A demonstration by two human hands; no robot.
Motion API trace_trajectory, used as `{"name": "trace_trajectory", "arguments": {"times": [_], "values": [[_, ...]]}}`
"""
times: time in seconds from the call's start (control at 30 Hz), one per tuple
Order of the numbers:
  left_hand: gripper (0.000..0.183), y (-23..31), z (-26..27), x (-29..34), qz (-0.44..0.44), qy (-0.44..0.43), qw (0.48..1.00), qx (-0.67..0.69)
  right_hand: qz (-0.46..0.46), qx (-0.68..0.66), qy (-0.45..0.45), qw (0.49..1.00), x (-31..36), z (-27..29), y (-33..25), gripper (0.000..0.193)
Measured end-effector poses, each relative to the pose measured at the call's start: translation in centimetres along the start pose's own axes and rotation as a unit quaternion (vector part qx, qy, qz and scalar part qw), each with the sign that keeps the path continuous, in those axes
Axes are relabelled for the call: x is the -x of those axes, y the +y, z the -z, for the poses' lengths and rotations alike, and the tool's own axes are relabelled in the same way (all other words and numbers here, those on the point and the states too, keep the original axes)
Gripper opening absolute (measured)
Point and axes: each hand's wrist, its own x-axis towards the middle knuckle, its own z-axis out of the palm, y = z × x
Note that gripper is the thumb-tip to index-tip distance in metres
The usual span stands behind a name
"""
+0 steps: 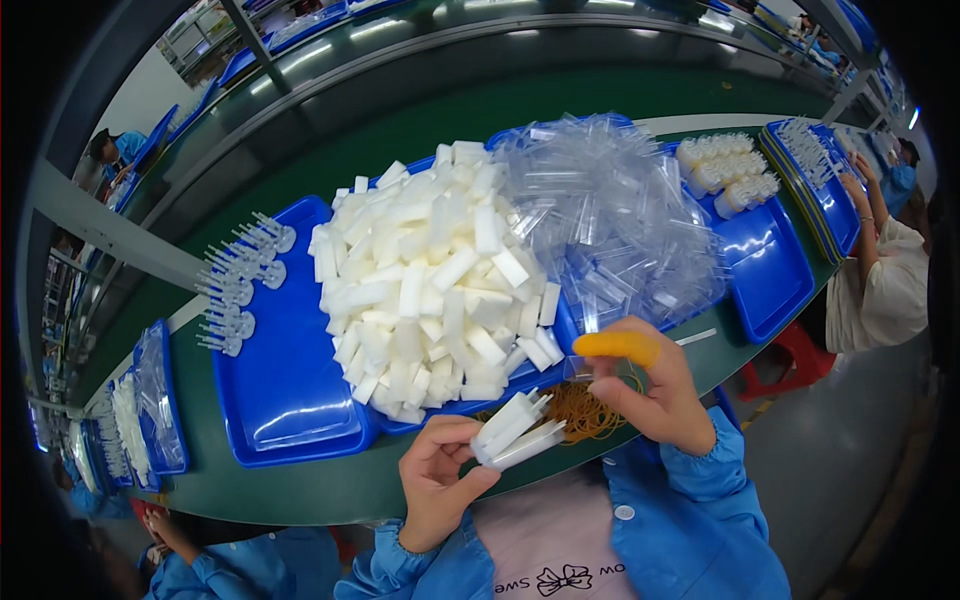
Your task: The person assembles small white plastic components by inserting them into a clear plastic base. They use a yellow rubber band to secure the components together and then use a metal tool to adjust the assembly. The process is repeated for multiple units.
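Observation:
My left hand [440, 480] is closed around a few white rectangular pieces [510, 432] with thin clear prongs at their far end. A yellow finger cot [618, 347] covers the index finger of my right hand [660, 390]. Between that finger and the thumb is a small clear plastic sleeve [580, 369], partly hidden. Just beyond my hands lies a tangle of tan rubber bands [590, 412]. A large heap of white foam blocks [430, 270] fills a tray ahead. To its right, clear plastic sleeves [620, 210] are piled high.
At the left, a blue tray [290, 400] bears rows of clear pronged parts [240, 285]. Another blue tray [770, 265] at the right holds bundled white-topped pieces [730, 170]. A thin white strip [697, 337] lies on the green table [260, 497]. Co-workers sit on both sides.

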Motion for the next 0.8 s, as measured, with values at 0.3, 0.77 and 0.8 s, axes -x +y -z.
{"name": "trace_trajectory", "arguments": {"times": [0.3,0.77,0.8], "values": [[0.042,0.5,-0.5,0.4,-0.072,-0.01,0.987,-0.144,0.055,-0.054,-0.005,0.997,0.6,-0.7,-1.2,0.021],[0.049,3.0,-1.3,0.2,-0.172,-0.081,0.902,-0.388,-0.069,-0.266,-0.044,0.96,0.9,-1.0,-1.8,0.031],[0.048,3.2,-1.3,0.3,-0.175,-0.087,0.896,-0.398,-0.064,-0.263,-0.049,0.961,0.9,-0.8,-2.0,0.029]]}}
